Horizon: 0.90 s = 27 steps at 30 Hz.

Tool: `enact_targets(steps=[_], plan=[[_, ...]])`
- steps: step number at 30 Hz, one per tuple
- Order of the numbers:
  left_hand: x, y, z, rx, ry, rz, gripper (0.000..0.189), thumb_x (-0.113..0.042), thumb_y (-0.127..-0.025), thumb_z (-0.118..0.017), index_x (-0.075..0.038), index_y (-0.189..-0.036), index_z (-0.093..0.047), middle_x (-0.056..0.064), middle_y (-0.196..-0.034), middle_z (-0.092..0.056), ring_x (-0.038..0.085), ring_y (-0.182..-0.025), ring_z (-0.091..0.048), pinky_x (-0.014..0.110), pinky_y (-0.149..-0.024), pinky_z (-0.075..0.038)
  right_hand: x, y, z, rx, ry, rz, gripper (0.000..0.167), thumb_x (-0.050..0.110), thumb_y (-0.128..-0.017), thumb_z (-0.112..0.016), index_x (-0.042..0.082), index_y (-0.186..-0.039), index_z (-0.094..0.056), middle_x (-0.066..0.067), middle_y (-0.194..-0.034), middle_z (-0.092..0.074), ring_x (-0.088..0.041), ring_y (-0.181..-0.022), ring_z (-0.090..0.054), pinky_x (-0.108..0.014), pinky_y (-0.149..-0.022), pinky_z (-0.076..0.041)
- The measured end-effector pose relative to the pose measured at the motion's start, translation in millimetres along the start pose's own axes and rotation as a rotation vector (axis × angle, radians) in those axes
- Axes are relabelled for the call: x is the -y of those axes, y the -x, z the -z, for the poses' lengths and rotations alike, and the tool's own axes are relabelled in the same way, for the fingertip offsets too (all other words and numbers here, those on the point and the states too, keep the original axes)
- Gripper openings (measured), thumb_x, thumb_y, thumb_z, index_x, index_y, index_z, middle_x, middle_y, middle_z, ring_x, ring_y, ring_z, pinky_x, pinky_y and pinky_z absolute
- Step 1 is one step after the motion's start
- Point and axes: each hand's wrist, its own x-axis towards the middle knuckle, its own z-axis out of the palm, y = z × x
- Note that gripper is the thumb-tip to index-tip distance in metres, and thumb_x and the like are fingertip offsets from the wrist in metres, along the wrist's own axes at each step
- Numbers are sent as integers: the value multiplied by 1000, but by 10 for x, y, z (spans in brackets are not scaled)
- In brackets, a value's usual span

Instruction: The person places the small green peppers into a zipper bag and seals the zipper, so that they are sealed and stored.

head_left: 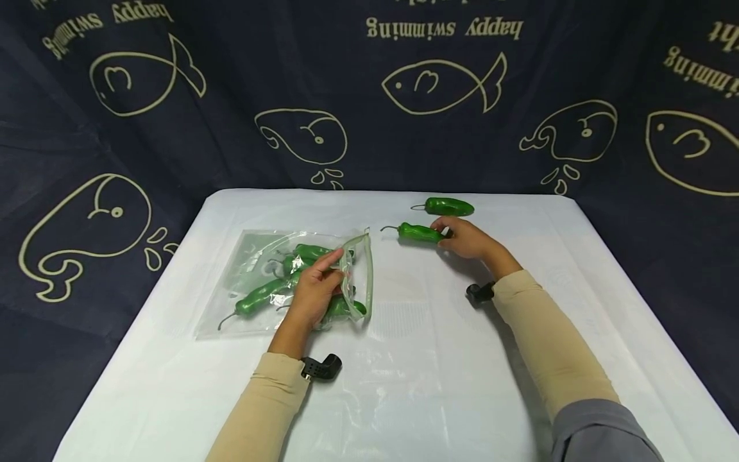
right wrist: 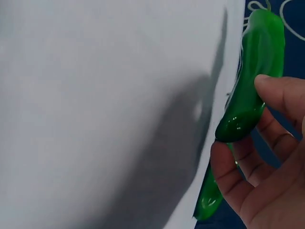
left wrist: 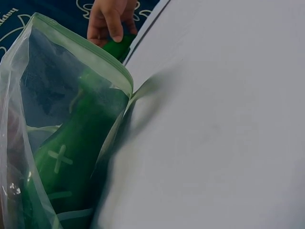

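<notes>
My left hand (head_left: 316, 290) grips the mouth edge of a clear zip bag (head_left: 222, 321), with the index finger stretched along it. Several green peppers lie in the bag, one of them a long pepper (head_left: 260, 296) near its left side. The bag's pale green zip strip (left wrist: 90, 47) stands raised, leaving the mouth parted. To the right of the bag, my right hand (head_left: 467, 239) pinches the blunt end of a green pepper (head_left: 417, 232) between thumb and fingers; its stem points left toward the bag. In the right wrist view the thumb presses this pepper (right wrist: 255, 62) from above.
Another green pepper (head_left: 447, 206) lies just beyond the right hand, near the far edge of the white-covered table (head_left: 439, 391). Behind the table hangs a dark blue cloth (head_left: 358, 77) with fish and whale drawings. Both wrists wear small black cameras.
</notes>
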Motion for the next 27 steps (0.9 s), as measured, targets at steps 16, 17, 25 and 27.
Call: enact_targets(steps=[16,17,25,27], plan=[[8,-3,-5,14,-2,2,52,10,-91,-54,-3,-141,-54,6,-147,-46,9,-87,-60,23,-70,-58,252,255,-126,82,43,122,36,6,-92,-66,8,-128,-58,-6,-117,-59,-26,-101,-55,-40,-82,-50],[8,-3,-6,16,0,1,52,10,-91,-54,-3,-142,-54,6,-147,-45,9,-87,-60,23,-70,-58,269,281,-127,87,50,128,37,6,-92,-66,8,-127,-58,-6,-116,-59,-25,-102,-55,-39,-82,-50],[-1,-2,-2,4,-8,4,52,10,-91,-55,-4,-141,-55,4,-146,-47,9,-88,-60,22,-70,-58,451,504,-159,141,48,184,36,6,-91,-67,12,-125,-58,-1,-112,-59,-22,-98,-53,-38,-77,-49],[-1,-2,-1,2,-7,5,52,11,-91,-55,-4,-141,-55,4,-146,-47,9,-88,-60,22,-70,-58,493,549,-179,152,44,205,35,5,-91,-67,13,-124,-59,0,-110,-59,-21,-97,-53,-37,-77,-48]])
